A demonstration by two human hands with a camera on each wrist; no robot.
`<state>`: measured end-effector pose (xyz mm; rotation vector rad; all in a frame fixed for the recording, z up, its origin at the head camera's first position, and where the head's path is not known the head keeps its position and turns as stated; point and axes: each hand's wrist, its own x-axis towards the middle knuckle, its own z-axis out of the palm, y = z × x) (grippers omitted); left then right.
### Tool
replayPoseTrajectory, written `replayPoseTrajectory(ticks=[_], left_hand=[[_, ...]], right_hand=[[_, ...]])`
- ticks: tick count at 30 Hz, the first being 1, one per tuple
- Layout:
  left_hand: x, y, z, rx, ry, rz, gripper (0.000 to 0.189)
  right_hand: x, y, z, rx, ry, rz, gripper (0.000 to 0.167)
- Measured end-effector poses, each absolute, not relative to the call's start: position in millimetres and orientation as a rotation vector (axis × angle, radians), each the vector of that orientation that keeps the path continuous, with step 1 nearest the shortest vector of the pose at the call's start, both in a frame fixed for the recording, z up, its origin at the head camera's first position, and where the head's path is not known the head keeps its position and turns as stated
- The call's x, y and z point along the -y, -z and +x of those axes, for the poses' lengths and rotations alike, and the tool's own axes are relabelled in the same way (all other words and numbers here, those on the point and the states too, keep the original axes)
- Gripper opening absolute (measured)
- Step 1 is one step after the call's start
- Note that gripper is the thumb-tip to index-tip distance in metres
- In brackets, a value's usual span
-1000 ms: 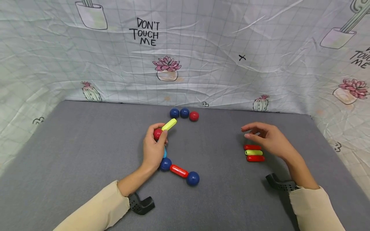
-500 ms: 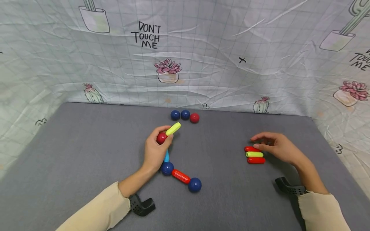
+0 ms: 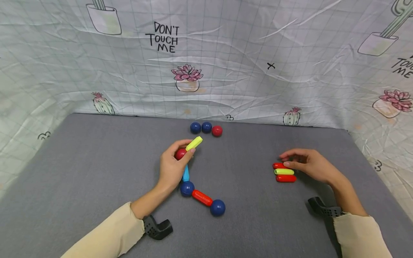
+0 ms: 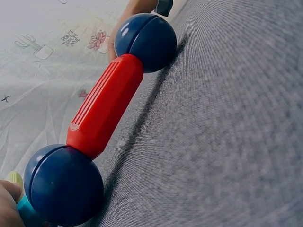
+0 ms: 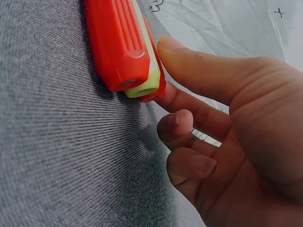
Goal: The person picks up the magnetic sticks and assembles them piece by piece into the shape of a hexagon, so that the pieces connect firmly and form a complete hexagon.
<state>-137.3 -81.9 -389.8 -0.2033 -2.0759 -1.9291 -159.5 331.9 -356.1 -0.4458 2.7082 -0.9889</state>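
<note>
A pale printed cloth (image 3: 232, 96) hangs behind the grey tabletop (image 3: 248, 225). A chain of rods and balls (image 3: 202, 197) has its far end inside the left hand (image 3: 171, 166), the rest running down toward the near side. That hand curls thumb and fingers around the chain's red ball (image 3: 180, 154), with a yellow rod (image 3: 194, 143) jutting past the thumb. The right hand (image 3: 313, 166) is partly open, thumb and index finger at the end of the farthest red rod (image 3: 278, 166) in a row of three; whether they pinch it, I cannot tell. Black lettering (image 3: 166, 37) on the cloth reads "DON'T TOUCH ME".
</note>
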Motion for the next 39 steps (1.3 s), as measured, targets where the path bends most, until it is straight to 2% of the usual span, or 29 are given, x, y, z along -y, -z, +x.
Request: replayPoseTrajectory(ticks=[8,18,28,35,39], left_hand=[[85.4,396.8,-140.4,2.079,1.869,-0.245,0.025],[82.8,397.6,-140.8,2.119,1.818,-0.24,0.023],[84.6,399.6,-140.7,2.126,1.819,-0.236,0.024],[83.4,399.2,-140.1,2.129,1.836,-0.234,0.025],[82.7,398.6,-139.9,2.134,1.843,-0.239,0.025]], right_hand=[[-329.1,355.9,-160.8,-2.696,0.994,-0.45,0.031],[-317.1,352.8,-159.1,-2.796,1.031,-0.498,0.027],[-244.1,340.1,-182.2,-2.826,1.179,-0.634,0.028],[-186.9,349.5,-203.2,-2.804,1.217,-0.779,0.036],[-164.9,354.7,-210.5,-2.796,1.268,-0.737,0.041]])
